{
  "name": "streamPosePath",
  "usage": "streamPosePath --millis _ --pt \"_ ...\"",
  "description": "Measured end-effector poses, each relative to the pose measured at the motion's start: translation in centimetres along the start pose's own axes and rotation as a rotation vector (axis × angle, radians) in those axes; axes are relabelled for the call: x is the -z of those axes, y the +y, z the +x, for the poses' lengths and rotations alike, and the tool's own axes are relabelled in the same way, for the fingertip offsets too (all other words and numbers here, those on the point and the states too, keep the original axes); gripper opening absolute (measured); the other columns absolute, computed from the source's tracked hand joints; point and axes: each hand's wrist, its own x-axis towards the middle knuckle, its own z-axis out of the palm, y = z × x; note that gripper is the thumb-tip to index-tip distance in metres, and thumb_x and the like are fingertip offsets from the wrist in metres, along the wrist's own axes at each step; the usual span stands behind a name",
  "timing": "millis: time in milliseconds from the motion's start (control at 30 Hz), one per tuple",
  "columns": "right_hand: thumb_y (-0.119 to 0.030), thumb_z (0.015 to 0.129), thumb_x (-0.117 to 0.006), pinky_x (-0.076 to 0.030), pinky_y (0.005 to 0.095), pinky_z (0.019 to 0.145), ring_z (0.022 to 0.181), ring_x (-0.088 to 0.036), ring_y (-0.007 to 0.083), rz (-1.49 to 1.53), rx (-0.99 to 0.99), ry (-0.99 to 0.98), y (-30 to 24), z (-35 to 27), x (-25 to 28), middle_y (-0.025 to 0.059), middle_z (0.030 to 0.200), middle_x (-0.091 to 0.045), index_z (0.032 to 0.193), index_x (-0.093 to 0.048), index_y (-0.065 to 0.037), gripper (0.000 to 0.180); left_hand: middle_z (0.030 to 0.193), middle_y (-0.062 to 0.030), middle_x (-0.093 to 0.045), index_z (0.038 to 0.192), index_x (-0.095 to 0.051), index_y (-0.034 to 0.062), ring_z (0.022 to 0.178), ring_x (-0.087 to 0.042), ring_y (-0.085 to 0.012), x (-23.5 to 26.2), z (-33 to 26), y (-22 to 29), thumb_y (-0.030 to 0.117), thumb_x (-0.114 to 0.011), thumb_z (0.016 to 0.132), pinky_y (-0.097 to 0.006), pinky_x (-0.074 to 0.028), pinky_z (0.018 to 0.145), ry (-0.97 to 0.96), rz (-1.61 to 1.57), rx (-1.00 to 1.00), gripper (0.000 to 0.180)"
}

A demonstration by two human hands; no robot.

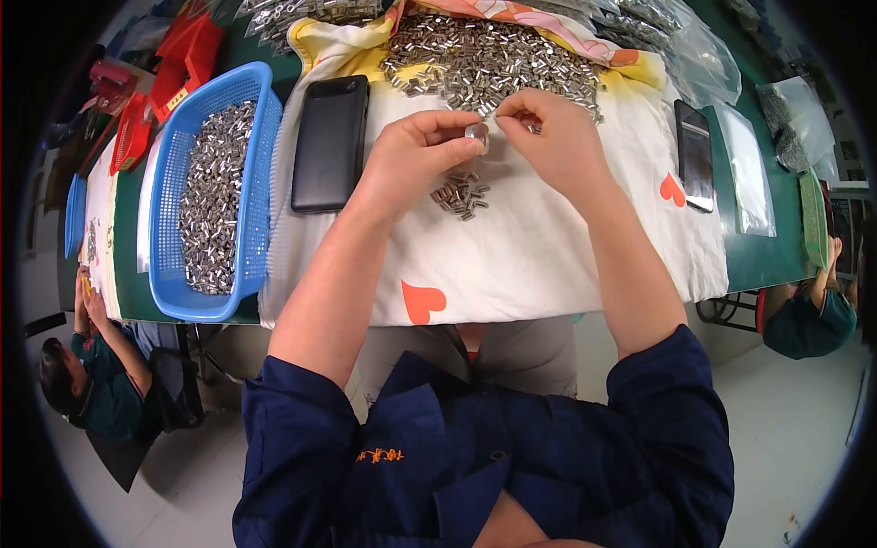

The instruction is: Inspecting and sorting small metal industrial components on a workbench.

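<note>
Over the white cloth, my left hand is closed, its thumb and fingers pinching a shiny round metal piece. Close beside it, my right hand has thumb and forefinger pressed together near that piece. Whatever is between those two fingertips is too small to make out. A few small metal cylinders show by the curled fingers of the right hand. Below my hands lies a small heap of short metal cylinders. Beyond them spreads a big pile of similar metal cylinders.
To the left stand a blue basket full of metal cylinders and a black phone-like case. A phone lies on the right. Red bins and plastic bags line the back. Other people sit at both sides.
</note>
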Motion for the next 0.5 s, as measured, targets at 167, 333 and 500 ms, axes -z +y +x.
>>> streamPosePath --millis 167,333,500 --pt "-0.009 0.071 -0.058 -0.046 0.0248 0.063 0.067 -0.059 0.015 0.378 -0.043 -0.153 -1.03 -0.49 0.72 0.0068 0.075 -0.063 0.08 -0.061 -0.003 0.012 0.09 -0.0071 -0.061 0.104 -0.055 -0.0023 0.078 -0.058 -0.0107 0.2 -0.03 -0.02 0.003 -0.064 0.075 -0.022 -0.048 0.068 -0.007 -0.036 0.0 0.031" --pt "-0.008 0.069 -0.058 -0.046 0.0273 0.062 0.067 -0.058 0.0173 0.293 0.054 -0.077 -1.04 -0.75 0.4 0.0067 0.073 -0.061 0.078 -0.06 -0.003 0.01 0.088 -0.0069 -0.061 0.106 -0.055 -0.0026 0.078 -0.058 -0.0113 0.15 0.0 -0.07 0.0 -0.061 0.076 -0.023 -0.048 0.074 -0.016 -0.028 -0.016 0.031" --pt "-0.008 0.067 -0.058 -0.045 0.032 0.06 0.066 -0.056 0.0223 0.068 0.204 0.032 -1.52 -0.95 -0.03 0.0074 0.069 -0.058 0.073 -0.059 -0.004 0.007 0.087 -0.0066 -0.062 0.105 -0.056 -0.0027 0.078 -0.058 -0.0103 -0.22 -0.37 0.42 0.001 -0.062 0.075 -0.021 -0.047 0.072 0.01 0.054 -0.026 0.031"
